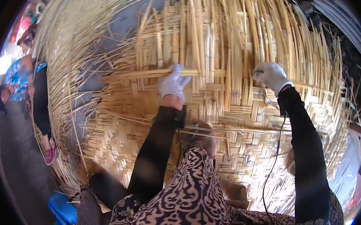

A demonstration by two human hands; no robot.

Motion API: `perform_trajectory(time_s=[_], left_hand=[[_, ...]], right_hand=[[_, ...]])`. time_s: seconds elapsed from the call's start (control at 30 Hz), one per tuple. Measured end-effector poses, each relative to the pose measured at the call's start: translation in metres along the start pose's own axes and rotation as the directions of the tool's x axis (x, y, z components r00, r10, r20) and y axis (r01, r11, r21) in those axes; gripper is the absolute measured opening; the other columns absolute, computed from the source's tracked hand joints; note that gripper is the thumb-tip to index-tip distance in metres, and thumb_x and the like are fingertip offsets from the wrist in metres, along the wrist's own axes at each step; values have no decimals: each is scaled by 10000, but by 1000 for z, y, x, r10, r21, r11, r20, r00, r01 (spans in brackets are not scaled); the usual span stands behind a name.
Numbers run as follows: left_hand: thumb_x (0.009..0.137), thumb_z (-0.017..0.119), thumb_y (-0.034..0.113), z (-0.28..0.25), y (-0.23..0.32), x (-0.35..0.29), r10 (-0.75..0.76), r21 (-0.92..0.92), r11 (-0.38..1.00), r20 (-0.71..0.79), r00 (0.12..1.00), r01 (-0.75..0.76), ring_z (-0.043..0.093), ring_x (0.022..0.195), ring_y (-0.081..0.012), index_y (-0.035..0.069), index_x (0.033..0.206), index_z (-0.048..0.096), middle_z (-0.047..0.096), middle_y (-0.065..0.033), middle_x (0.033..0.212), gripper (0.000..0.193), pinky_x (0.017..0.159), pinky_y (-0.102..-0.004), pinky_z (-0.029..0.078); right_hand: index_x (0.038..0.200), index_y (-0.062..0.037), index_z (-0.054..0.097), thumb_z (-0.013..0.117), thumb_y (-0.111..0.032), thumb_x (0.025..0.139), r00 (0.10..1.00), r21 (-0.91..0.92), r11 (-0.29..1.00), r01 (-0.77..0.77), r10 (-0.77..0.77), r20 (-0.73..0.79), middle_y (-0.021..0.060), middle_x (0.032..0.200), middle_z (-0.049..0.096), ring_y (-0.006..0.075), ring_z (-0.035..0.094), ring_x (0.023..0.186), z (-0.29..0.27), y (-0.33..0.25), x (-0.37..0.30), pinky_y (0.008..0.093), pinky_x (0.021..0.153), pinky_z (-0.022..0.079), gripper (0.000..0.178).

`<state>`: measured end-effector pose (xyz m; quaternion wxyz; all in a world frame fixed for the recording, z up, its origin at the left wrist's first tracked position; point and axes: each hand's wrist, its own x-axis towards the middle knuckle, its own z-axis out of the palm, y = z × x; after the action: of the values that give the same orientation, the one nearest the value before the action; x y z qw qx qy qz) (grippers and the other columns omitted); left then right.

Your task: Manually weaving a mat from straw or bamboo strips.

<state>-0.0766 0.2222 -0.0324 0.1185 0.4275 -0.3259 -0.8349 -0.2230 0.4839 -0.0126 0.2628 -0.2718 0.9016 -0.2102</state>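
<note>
A large mat of woven pale bamboo strips (pixel 250 138) spreads under me, with long loose ends fanning out at its far side. My left hand (pixel 174 83), in a whitish glove, is closed around a bamboo strip (pixel 143 74) lying crosswise over the lengthwise ones. Farther right, my gloved right hand (pixel 271 76) has its fingers curled in at the lengthwise bamboo strips (pixel 254 38); its fingertips are partly hidden, but they appear to grip one. Several strips between the hands stand raised from the weave. My foot (pixel 203 141) rests on the mat below the left hand.
Many loose split strips (pixel 82 26) lie at the left and far left. Another person (pixel 22 76) in a blue patterned top is beyond them. A blue object (pixel 62 211) lies at lower left. Corrugated sheeting (pixel 342 19) borders the far right. A dark cord (pixel 275 161) hangs by my right arm.
</note>
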Motion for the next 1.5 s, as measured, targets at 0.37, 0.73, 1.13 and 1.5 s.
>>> perform_trajectory(time_s=[0.37, 0.73, 1.13, 1.5], left_hand=[[774, 623, 228, -17, -20, -20, 90, 196, 979, -203, 975, -50, 573, 646, -171, 6, 791, 588, 593, -78, 788, 225, 541, -250, 521], [669, 635, 274, 96, -37, 0, 155, 847, 225, 457, 876, -481, 590, 690, -272, 43, 854, 602, 604, -156, 728, 298, 608, -344, 465], [681, 671, 232, 81, -48, 18, 349, 860, -22, 484, 802, -510, 570, 500, -154, 18, 753, 597, 602, -86, 625, 237, 455, -260, 432], [768, 564, 39, -41, 25, -30, 212, 330, 939, -323, 922, -100, 544, 573, -142, 22, 872, 499, 562, -71, 733, 124, 464, -229, 417]], right_hand=[[850, -99, 628, 616, -234, 717, 995, 2, 996, -89, 89, 51, 102, 820, 616, 267, 579, 781, 8, 8, -17, 347, 717, 457, 190], [810, -108, 633, 633, -234, 670, 996, 18, 998, 64, -62, -62, 98, 789, 613, 267, 578, 759, 1, 2, -27, 349, 693, 456, 189], [851, -134, 634, 608, -261, 704, 999, -121, 992, -24, 26, 21, 102, 839, 612, 273, 576, 803, 4, -1, -17, 362, 726, 450, 197], [1064, -54, 495, 428, -97, 803, 989, -380, 916, 127, -89, 117, 102, 651, 593, 249, 617, 686, 56, -110, -17, 348, 527, 468, 273]])
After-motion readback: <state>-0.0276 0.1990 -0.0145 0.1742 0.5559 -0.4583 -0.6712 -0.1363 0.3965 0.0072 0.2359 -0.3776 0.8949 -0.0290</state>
